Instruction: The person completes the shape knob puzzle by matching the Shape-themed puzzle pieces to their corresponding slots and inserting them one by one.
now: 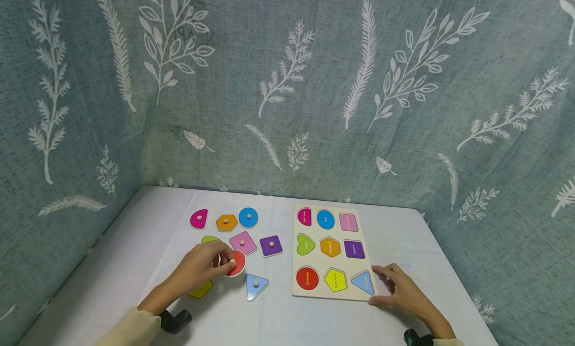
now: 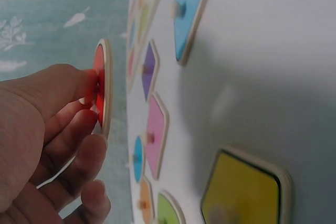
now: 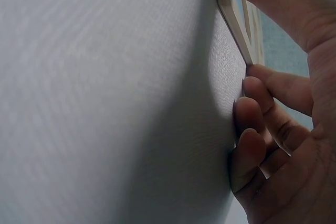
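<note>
My left hand point(image 1: 204, 263) pinches a red round puzzle piece point(image 1: 238, 263) by its small knob. In the left wrist view that red piece point(image 2: 106, 90) is tilted on edge, apart from the white table. The wooden shape puzzle board point(image 1: 332, 288) lies flat to the right, with coloured shapes and printed words on it. At its lower right corner, the thumb and forefinger of my right hand point(image 1: 400, 291) touch the edge, spread apart along it. The right wrist view shows the board's edge point(image 3: 236, 30) between them, the other fingers bent loosely by the tabletop.
Loose knobbed pieces lie around the left hand: blue triangle point(image 1: 256, 287), purple square point(image 1: 271, 246), pink piece point(image 1: 243, 242), blue round point(image 1: 248, 217), orange hexagon point(image 1: 226, 222) and magenta half-round point(image 1: 199, 219). My left hand partly covers the green point(image 1: 209, 239) and yellow point(image 1: 201, 290) ones.
</note>
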`<state>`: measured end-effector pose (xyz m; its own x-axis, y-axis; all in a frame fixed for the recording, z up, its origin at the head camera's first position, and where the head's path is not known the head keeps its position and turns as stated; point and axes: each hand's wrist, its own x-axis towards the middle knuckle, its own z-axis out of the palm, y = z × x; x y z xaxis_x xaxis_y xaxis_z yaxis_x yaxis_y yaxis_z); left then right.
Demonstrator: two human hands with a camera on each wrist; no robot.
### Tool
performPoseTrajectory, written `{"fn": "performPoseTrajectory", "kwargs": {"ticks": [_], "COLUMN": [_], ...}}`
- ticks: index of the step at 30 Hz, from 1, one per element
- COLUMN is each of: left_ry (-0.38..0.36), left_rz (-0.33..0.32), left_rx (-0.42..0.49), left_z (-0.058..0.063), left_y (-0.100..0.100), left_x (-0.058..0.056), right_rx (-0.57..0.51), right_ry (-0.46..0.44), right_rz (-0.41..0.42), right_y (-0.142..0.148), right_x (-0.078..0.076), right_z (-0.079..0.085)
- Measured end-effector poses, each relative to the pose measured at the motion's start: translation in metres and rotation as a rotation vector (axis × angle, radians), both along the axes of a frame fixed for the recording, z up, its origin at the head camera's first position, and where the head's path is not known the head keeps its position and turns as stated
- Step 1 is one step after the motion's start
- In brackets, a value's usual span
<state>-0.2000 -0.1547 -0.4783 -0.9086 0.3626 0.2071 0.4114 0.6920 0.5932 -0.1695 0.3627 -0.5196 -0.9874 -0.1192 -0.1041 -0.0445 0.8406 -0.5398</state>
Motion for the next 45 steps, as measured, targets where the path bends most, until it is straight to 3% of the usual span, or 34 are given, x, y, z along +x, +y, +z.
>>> {"fn": "performPoseTrajectory", "kwargs": {"ticks": [5, 29, 45], "left_ry": [0.025, 0.075, -0.002], "left_rz": [-0.047, -0.136, -0.174], "left_rx": [0.011, 0.003, -0.019], "left_z": [0.001, -0.005, -0.009], "left_y": [0.011, 0.043, 0.076], "left_x": [-0.003, -0.005, -0.008], "right_rx": [0.015, 0.036, 0.013], "right_ry": [0.001, 0.019, 0.028], "right_rz": [-0.014, 0.010, 0.025], "right_y": [0.000, 0.001, 0.000], "right_x": [0.001, -0.001, 0.002], "right_z": [-0.001, -0.001, 0.000]}}
